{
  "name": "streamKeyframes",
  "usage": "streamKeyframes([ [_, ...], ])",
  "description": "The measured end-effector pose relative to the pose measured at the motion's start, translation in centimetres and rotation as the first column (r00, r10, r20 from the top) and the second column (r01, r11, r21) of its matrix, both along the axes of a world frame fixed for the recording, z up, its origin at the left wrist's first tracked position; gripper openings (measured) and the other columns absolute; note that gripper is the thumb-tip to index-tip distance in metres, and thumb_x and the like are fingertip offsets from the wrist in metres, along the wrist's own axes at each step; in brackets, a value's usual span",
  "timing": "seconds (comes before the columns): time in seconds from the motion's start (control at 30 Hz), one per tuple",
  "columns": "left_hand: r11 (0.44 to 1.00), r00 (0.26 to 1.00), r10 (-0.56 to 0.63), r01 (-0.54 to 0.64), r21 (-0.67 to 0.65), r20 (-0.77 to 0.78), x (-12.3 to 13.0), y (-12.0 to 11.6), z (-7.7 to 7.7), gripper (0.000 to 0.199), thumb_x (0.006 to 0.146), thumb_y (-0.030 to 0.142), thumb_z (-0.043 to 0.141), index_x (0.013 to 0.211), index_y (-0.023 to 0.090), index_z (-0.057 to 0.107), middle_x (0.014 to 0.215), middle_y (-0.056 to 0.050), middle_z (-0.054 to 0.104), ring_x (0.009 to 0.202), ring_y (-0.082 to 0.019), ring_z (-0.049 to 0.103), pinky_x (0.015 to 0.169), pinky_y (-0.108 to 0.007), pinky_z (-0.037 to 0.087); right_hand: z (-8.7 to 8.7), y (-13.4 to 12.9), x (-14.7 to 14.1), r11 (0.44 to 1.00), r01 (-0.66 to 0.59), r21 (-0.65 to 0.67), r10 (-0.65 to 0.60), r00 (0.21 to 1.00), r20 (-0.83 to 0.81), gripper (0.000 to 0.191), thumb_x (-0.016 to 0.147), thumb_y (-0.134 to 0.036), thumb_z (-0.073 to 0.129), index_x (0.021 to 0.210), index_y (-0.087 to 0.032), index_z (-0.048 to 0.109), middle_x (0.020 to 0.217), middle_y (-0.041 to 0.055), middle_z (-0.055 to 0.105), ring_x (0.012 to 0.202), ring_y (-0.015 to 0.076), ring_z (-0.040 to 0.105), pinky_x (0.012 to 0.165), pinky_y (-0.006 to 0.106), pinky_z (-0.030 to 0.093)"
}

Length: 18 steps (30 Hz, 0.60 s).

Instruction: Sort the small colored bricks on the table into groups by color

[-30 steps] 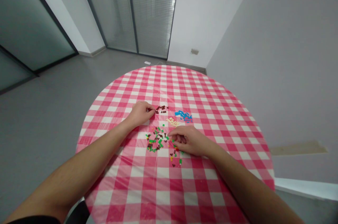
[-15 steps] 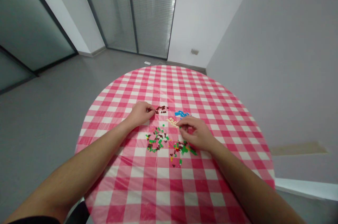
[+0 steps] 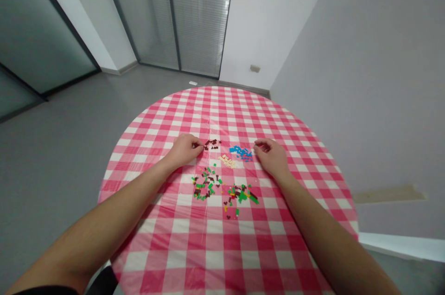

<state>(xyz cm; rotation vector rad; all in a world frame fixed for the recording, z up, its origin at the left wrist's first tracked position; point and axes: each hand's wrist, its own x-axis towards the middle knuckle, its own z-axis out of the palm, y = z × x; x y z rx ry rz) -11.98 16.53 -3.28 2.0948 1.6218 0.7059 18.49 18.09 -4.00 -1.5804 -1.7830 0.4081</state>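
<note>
My left hand (image 3: 187, 150) rests at the left of the small dark brown pieces (image 3: 212, 143), its fingers pinched together; anything between the fingertips is too small to make out. My right hand (image 3: 271, 156) is just right of the blue pieces (image 3: 240, 152), with its fingers curled and the fingertips close together; what they hold, if anything, is hidden. Cream pieces (image 3: 227, 161) lie in a little pile between the brown and blue ones. Nearer to me are two mixed piles, a green and brown one (image 3: 205, 186) and another with green, brown, red and yellow pieces (image 3: 241, 194).
A round table with a red and white checked cloth (image 3: 215, 258) carries everything. Beyond it stand glass doors with blinds (image 3: 201, 21) and a pale wall with a socket (image 3: 255, 68).
My right hand has moved away from the cream pieces, up and to the right, beside the blue pile, uncovering the blue and cream pieces. My left hand has stayed in place.
</note>
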Motion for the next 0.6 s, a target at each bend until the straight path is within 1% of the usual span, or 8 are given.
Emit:
streamKeyframes([
  [0.2, 1.000, 1.000, 0.000, 0.000, 0.010, 0.011, -0.24, -0.14, 0.06, 0.023, 0.078, 0.026, 0.056, 0.080, 0.018, 0.078, 0.072, -0.006, 0.072, 0.062, -0.016, 0.057, 0.056, -0.027, 0.035, -0.15, -0.03, 0.06, 0.999, -0.015, -0.037, 0.015, 1.000, -0.002, 0.022, 0.075, -0.032, 0.060, 0.087, -0.016, 0.071, 0.080, 0.0062, 0.071, 0.069, 0.0187, 0.062, 0.068, 0.033, 0.049],
  [0.4, 1.000, 1.000, -0.011, 0.011, -0.010, 0.011, -0.48, -0.22, -0.02, 0.023, 0.080, 0.027, 0.056, 0.082, 0.018, 0.078, 0.073, -0.006, 0.072, 0.062, -0.016, 0.057, 0.057, -0.028, 0.034, -0.53, 0.40, 0.15, 0.995, -0.002, -0.101, -0.005, 0.998, -0.066, 0.021, 0.073, -0.032, 0.063, 0.085, -0.017, 0.070, 0.082, 0.0056, 0.072, 0.073, 0.0195, 0.064, 0.071, 0.033, 0.050],
  [0.6, 1.000, 1.000, -0.012, 0.011, -0.009, -0.011, -0.51, -0.39, 0.07, 0.025, 0.081, 0.026, 0.056, 0.087, 0.018, 0.079, 0.073, -0.006, 0.072, 0.062, -0.016, 0.055, 0.056, -0.028, 0.032, -0.96, 0.89, 0.40, 0.993, -0.005, -0.121, -0.007, 0.995, -0.100, 0.019, 0.072, -0.031, 0.063, 0.085, -0.018, 0.070, 0.083, 0.0058, 0.072, 0.075, 0.0201, 0.065, 0.073, 0.033, 0.050],
])
